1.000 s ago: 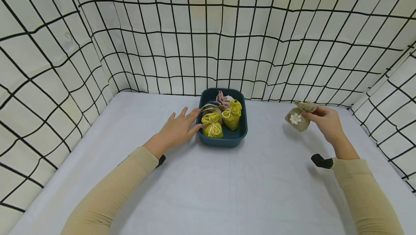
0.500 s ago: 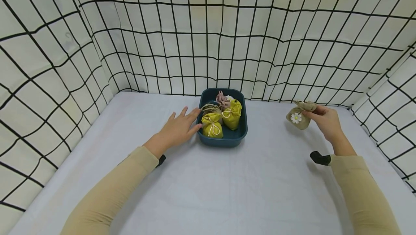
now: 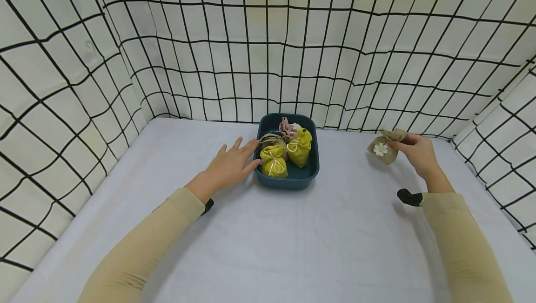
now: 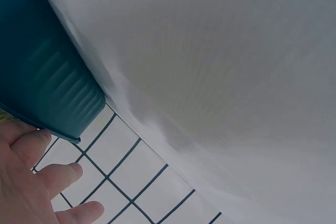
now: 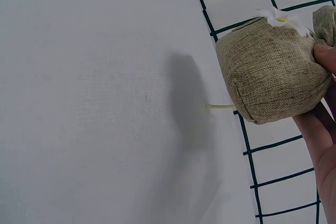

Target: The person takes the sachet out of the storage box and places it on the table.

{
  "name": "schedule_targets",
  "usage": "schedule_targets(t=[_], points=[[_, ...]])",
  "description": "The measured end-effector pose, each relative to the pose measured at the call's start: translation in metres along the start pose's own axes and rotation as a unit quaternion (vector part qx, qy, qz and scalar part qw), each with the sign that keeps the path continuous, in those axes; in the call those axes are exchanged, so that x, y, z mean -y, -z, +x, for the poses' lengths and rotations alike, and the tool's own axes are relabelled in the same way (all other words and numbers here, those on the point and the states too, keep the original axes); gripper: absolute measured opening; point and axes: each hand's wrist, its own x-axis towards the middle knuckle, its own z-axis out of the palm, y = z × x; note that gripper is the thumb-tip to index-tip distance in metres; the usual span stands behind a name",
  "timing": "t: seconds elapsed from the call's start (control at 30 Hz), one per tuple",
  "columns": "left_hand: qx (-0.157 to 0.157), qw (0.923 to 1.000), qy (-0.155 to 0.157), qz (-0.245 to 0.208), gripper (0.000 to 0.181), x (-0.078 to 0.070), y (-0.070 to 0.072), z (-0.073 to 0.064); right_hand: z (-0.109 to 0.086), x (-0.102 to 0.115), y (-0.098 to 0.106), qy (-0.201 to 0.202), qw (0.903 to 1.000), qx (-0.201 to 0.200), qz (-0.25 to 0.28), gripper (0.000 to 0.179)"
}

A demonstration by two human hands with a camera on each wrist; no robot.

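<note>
With its fingers spread, my left hand (image 3: 229,165) touches the left rim of a blue-green plastic bin (image 3: 307,177). Inside the bin sit two yellow drawstring pouches, one at the front left (image 3: 274,162) and one at the right (image 3: 299,148). A pink pouch (image 3: 287,129) lies behind them, and a brown pouch (image 3: 273,140) is partly hidden at the left. Off to the right, my right hand (image 3: 419,155) pinches a tan burlap pouch (image 5: 273,72) by its gathered neck. This pouch bears a white daisy and hangs above the table, its shadow apart from it.
A white cloth covers the table (image 3: 293,242). White walls with a black grid (image 3: 276,61) rise close behind the bin and at both sides. A small black device (image 3: 409,198) sticks out at the right sleeve's cuff.
My right hand and forearm have shifted slightly away from me, with the tan pouch still pinched and slightly raised. The left hand and the bin have stayed in place.
</note>
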Motion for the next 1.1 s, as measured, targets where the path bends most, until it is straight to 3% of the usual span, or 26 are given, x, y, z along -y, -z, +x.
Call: schedule_targets(t=[0.77,1.1], points=[[0.008,0.9999,0.005,-0.006,0.068,-0.001,0.002,-0.001,0.012,-0.013,-0.006,-0.003,0.9999,-0.004,-0.016,0.056],[0.01,0.9999,0.006,-0.003,0.068,-0.001,0.001,0.0,0.017,-0.017,-0.012,0.001,0.9999,-0.005,0.009,0.055]])
